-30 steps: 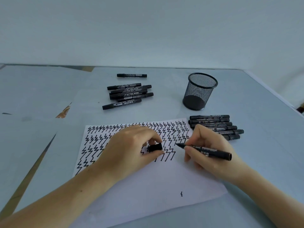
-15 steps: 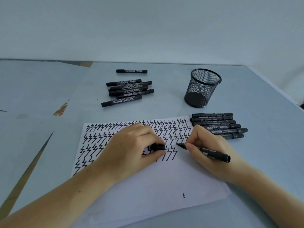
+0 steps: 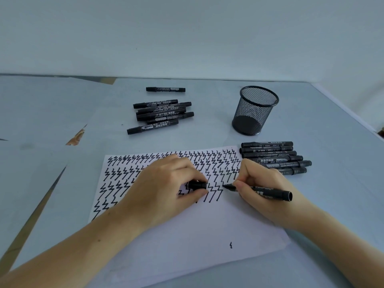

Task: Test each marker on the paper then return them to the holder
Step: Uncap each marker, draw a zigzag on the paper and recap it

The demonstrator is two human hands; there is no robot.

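Marker in use: uncapped black marker (image 3: 260, 191) is lying across the right hand (image 3: 268, 192) at centre right of the frame, its tip touching or just above the paper (image 3: 187, 242) at the end of the lowest zigzag row; I cannot tell which.
Right hand: it is gripping the barrel in a writing hold, fingers curled round it near the nib end, the tail pointing right.
Cap: a short black cap (image 3: 197, 185) is sitting just left of the tip, a small gap between them.
Left hand: the left hand (image 3: 166, 190) is pinching that cap between thumb and fingertips while resting on the sheet at frame centre.
Paper: rows of black zigzags are filling its upper half; the lower half is mostly blank, bar one tiny mark (image 3: 230, 245) at lower right.
Holder: the mesh holder (image 3: 255, 111) is standing upright at upper right, beyond the paper, with no markers showing inside.
Right pile: capped markers (image 3: 274, 157) are lying side by side just above the right hand, between it and the holder.
Far pile: more capped markers (image 3: 161, 116) are lying at upper centre, one stray marker (image 3: 165, 89) beyond them.
Progress: judging by the many marks, testing is looking well advanced; which pile is tested I cannot tell.
Remaining: returning everything to the holder is not yet begun.
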